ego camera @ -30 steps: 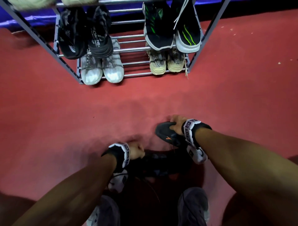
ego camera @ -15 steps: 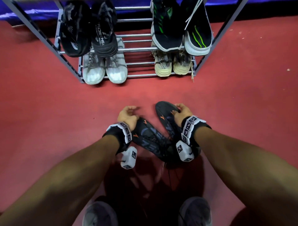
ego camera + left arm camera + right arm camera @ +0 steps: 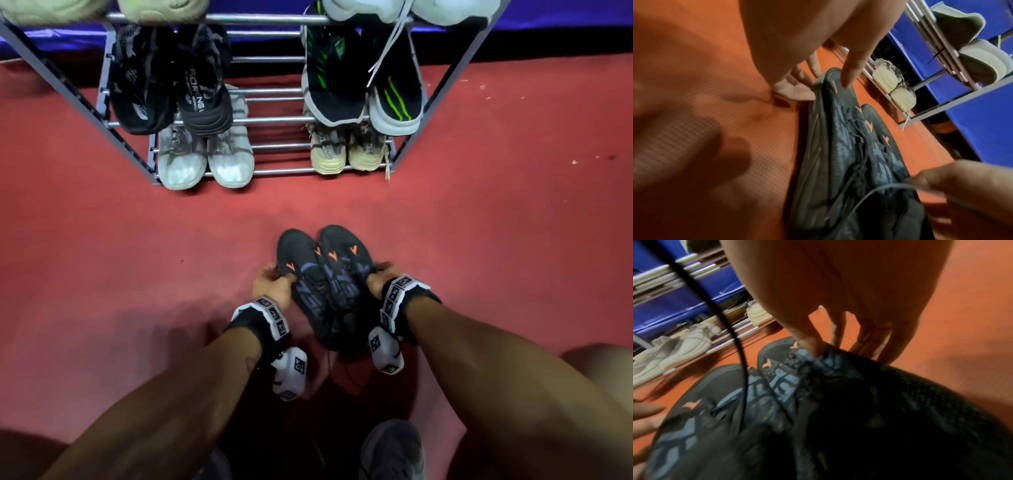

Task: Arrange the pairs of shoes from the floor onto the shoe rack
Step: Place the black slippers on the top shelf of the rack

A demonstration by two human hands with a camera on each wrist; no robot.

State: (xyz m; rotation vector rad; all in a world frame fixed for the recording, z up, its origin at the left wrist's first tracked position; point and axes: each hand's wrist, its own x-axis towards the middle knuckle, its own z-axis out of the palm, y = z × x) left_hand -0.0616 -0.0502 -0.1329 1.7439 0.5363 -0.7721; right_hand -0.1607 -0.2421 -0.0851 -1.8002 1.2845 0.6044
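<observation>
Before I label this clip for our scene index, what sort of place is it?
Probably an indoor shoe-storage corner, perhaps in a gym or play area, though that is a guess. A metal shoe rack holds several pairs, the red floor has a mat-like texture, and a blue padded-looking surface runs behind the rack.

Both forearms extended forward, left hand and right hand gripping

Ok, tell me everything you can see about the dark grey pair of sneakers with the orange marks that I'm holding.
The dark grey sneakers with small orange chevron marks have blue-grey patterned panels, dark laces and what looks like a knit upper. They sit side by side, touching, toes pointing toward the metal shoe rack, over the red floor. The left hand grips the left shoe's outer edge, and the right hand grips the right shoe's. A loose lace trails back.
</observation>
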